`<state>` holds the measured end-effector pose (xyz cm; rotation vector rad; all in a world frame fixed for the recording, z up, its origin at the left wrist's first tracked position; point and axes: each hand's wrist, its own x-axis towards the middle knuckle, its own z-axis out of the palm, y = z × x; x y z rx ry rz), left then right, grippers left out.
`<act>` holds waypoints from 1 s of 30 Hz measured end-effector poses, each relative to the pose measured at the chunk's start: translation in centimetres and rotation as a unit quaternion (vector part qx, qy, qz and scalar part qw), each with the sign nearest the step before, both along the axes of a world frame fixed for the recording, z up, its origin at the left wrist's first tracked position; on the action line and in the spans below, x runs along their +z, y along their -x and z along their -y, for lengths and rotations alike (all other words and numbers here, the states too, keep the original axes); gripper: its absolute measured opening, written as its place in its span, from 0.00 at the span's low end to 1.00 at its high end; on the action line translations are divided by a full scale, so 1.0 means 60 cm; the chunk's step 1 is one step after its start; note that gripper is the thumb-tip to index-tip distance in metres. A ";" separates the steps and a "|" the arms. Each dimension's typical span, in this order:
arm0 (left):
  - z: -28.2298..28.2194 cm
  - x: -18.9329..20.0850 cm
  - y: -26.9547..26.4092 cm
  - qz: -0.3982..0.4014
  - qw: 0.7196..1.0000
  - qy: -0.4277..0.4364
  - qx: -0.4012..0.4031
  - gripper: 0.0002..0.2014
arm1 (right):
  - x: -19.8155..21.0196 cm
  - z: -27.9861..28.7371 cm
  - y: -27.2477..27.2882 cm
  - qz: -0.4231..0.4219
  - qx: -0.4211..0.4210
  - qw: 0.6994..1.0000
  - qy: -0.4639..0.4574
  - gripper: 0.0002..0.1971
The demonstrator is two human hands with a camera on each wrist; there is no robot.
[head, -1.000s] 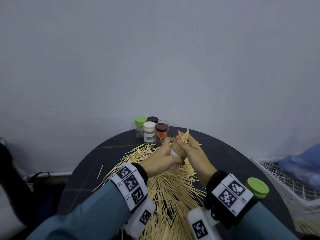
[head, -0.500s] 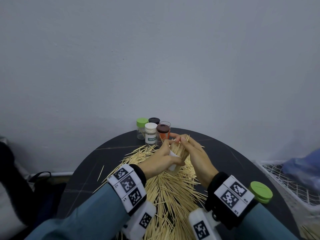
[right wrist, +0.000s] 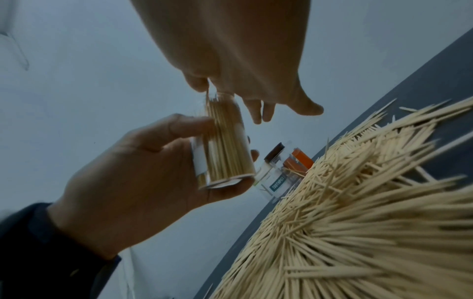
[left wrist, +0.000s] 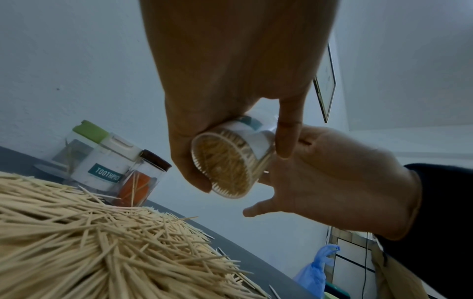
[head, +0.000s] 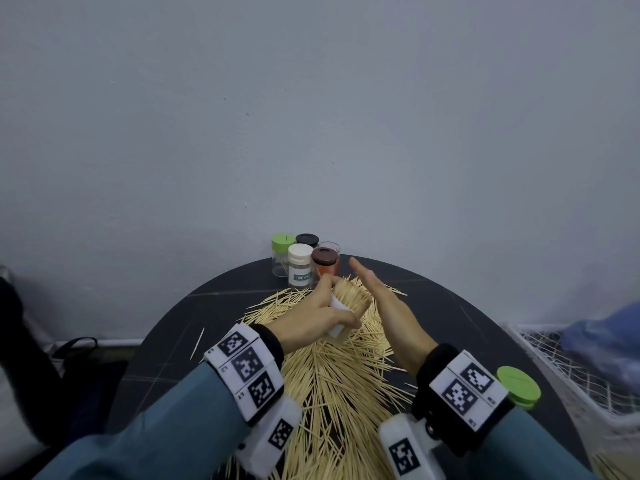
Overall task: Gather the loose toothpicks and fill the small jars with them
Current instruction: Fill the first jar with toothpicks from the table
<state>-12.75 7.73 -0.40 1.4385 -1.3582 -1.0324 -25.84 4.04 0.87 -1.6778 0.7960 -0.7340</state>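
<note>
Toothpicks (head: 332, 393) lie in a loose heap across the middle of the round dark table (head: 166, 344), and more of them pack the clear jar (head: 348, 306) held above the heap. Left hand (head: 308, 320) curls its fingers and thumb round that jar, tilted with its open mouth toward one o'clock. Right hand (head: 388, 310) is flat, fingers straight, palm against the jar's mouth. At twelve o'clock stands a cluster of jars: a green-capped one (head: 282, 254) holding a few picks, a white-capped labelled one (head: 300, 271), a brown-capped one (head: 325, 266) with an orange label. A green lid (head: 519, 386) lies at four o'clock.
</note>
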 end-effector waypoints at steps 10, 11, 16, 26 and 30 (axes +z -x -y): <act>-0.001 0.002 -0.004 0.011 1.000 -0.001 -0.017 0.28 | -0.004 0.023 0.005 -0.063 0.017 0.998 -0.022 0.25; 0.000 0.001 -0.005 0.012 1.000 0.000 -0.020 0.28 | -0.008 0.025 0.004 -0.073 0.025 0.997 -0.025 0.26; 0.002 -0.003 -0.006 0.007 1.000 0.001 -0.026 0.27 | -0.005 0.032 0.005 -0.090 0.047 0.995 -0.017 0.26; 0.018 -0.011 -0.045 0.011 0.997 0.047 0.053 0.27 | -0.026 0.179 0.010 -0.461 -0.058 0.883 0.067 0.21; 0.030 -0.009 -0.062 0.000 0.997 0.055 0.059 0.28 | -0.030 0.204 -0.008 -0.538 -0.075 0.837 0.062 0.30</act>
